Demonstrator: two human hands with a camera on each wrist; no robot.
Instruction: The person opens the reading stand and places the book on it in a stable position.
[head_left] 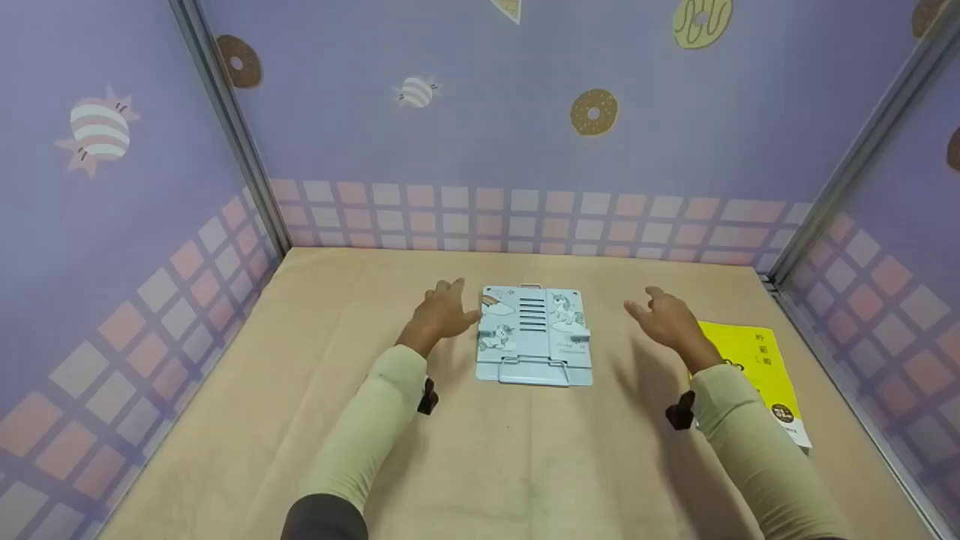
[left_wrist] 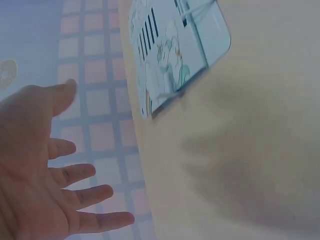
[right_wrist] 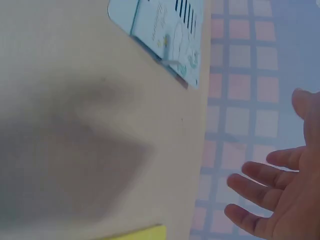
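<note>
A light blue folding book stand (head_left: 533, 337) printed with unicorns, clouds and a rainbow lies folded flat in the middle of the table. It has a row of slots down its centre and a wire-framed ledge at its near edge. My left hand (head_left: 442, 310) hovers at the stand's left side, fingers spread and thumb toward it; the left wrist view shows the palm (left_wrist: 30, 165) holding nothing. On the other side my right hand (head_left: 664, 319) is held above the table, some way right of the stand, its fingers apart and nothing in them.
A yellow book (head_left: 757, 375) with a white lower band lies at the right, partly under my right forearm. The beige-covered table (head_left: 360, 300) is bounded by purple patterned walls (head_left: 480, 135) at the back and sides, with metal posts (head_left: 232, 127) in the corners.
</note>
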